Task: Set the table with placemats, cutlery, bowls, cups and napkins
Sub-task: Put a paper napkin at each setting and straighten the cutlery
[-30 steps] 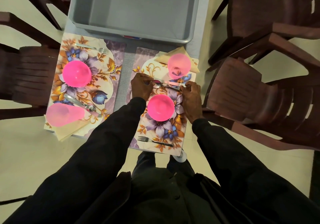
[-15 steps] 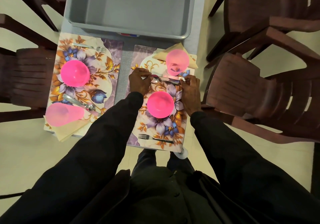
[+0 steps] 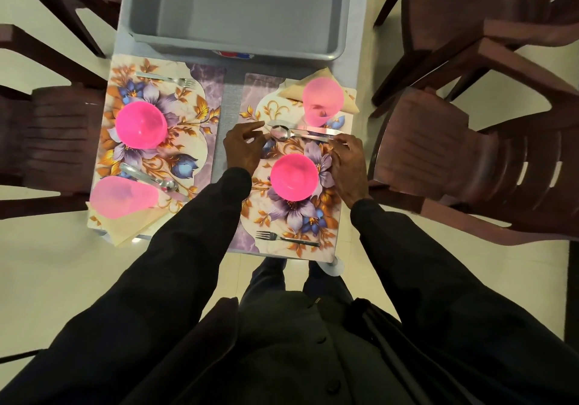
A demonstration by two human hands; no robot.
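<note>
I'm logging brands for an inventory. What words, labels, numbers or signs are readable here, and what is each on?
No text in the head view can be read.
Red and blue mark, just below the near rim of the grey tub: mostly hidden and blurred, unreadable.
Nothing else on the table shows lettering.

Glossy cream floor (image 3: 56, 279); dark brown plastic chairs (image 3: 438, 153) either side of small grey table (image 3: 232, 103).
</note>
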